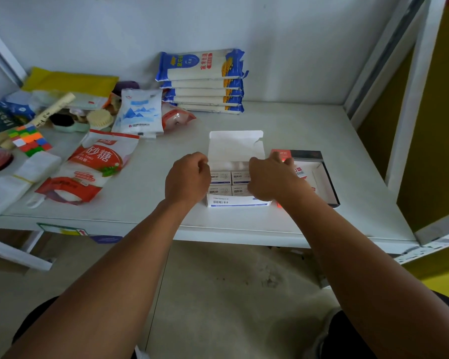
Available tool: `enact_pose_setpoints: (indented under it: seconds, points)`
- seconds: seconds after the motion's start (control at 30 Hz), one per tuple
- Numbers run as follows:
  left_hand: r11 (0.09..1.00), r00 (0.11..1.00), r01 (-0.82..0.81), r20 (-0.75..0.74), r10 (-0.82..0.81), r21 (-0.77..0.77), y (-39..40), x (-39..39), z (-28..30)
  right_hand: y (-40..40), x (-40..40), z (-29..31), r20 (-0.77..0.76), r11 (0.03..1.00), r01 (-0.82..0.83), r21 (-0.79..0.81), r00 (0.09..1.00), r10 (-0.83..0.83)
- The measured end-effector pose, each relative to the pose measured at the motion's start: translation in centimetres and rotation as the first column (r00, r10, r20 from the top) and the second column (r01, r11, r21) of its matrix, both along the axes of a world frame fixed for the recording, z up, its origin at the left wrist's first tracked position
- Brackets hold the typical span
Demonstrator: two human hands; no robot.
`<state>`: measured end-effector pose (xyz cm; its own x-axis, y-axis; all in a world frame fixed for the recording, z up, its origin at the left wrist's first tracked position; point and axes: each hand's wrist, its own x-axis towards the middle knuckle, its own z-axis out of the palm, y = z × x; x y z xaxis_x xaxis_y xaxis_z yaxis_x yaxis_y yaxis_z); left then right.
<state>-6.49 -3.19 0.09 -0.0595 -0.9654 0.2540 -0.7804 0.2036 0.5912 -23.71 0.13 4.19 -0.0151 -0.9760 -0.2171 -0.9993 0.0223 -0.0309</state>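
Near the front edge of the bench (322,120), between both hands, sits the open white paper-clip carton (233,202). Its lid flap stands up at the back, and small paper-clip boxes (219,177) are packed inside in rows. The thin card probably crushes easily, and the full load likely makes it dense. It is best held low on the two side walls, never by the flap. The left grip (188,177) curls at the left wall, seemingly pinching it. The right grip (272,178) drapes over the right wall with its fingertips hidden, so I cannot tell its hold. A red-and-black box (322,174) lies just beside, and a sugar bag (96,161) lies well to the left.
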Motion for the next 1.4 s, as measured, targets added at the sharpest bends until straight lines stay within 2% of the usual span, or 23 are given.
enact_pose_setpoints:
  seconds: [0.17,0.3,0.43,0.5,0.6,0.7,0.77,0.9,0.97,1.03,1.13,1.27,1.33,1.4]
  points:
    - [1.000,0.999,-0.012,-0.039,0.013,0.020,0.0,-0.1,0.3,0.1,-0.7,-0.9,0.128,1.000,0.016,0.010,0.992,-0.017]
    - [1.000,0.999,0.002,-0.042,-0.003,-0.024,-0.2,-0.3,0.4,0.4,-1.3,-0.7,0.150,0.993,0.017,-0.121,0.989,0.001]
    - [0.994,0.999,0.028,-0.035,-0.031,-0.102,-0.5,-0.9,0.8,-0.1,-3.0,-0.6,0.423,0.965,0.110,-0.239,0.906,0.001]
    - [0.989,0.998,0.044,-0.029,-0.049,-0.140,-0.6,-1.4,1.1,-0.4,-5.0,-0.4,0.491,0.935,0.201,-0.291,0.870,-0.034]
    - [0.985,0.997,0.063,-0.044,-0.071,-0.161,-0.8,-2.3,1.5,-0.9,-8.6,-0.1,0.433,0.887,0.335,-0.316,0.883,-0.180]
    - [0.985,0.994,0.089,-0.052,-0.098,-0.150,-0.6,-3.5,1.5,-0.7,-11.0,0.1,0.248,0.918,0.364,-0.159,0.915,-0.320]
    - [0.984,0.992,0.108,-0.045,-0.116,-0.139,-0.4,-4.3,1.2,-0.5,-11.8,-0.3,0.230,0.945,0.312,-0.096,0.931,-0.284]
    - [0.986,0.991,0.125,-0.032,-0.130,-0.112,-0.2,-5.5,0.8,-0.4,-11.9,-1.4,0.296,0.985,0.173,-0.026,0.942,-0.157]
    - [0.984,0.990,0.131,-0.030,-0.135,-0.119,-0.3,-5.8,0.8,-0.4,-11.4,-1.7,0.325,0.990,0.142,-0.007,0.936,-0.132]
    - [0.983,0.991,0.128,-0.028,-0.132,-0.130,-0.4,-6.0,0.9,-0.4,-10.9,-2.0,0.292,0.992,0.121,-0.025,0.950,-0.109]
    - [0.984,0.991,0.124,-0.028,-0.128,-0.131,-0.6,-6.1,0.9,-0.6,-10.1,-2.9,0.204,0.990,0.131,-0.049,0.972,-0.119]
    - [0.982,0.990,0.132,-0.034,-0.138,-0.136,-0.6,-6.2,0.8,-1.1,-10.0,-3.0,0.180,0.979,0.199,-0.044,0.966,-0.188]
    - [0.982,0.990,0.132,-0.036,-0.138,-0.138,-0.6,-6.1,0.8,-1.2,-10.4,-2.7,0.205,0.980,0.199,-0.029,0.960,-0.189]
    - [0.981,0.990,0.130,-0.044,-0.137,-0.142,-0.8,-5.9,0.9,-1.2,-10.9,-2.3,0.320,0.976,0.214,-0.025,0.927,-0.195]
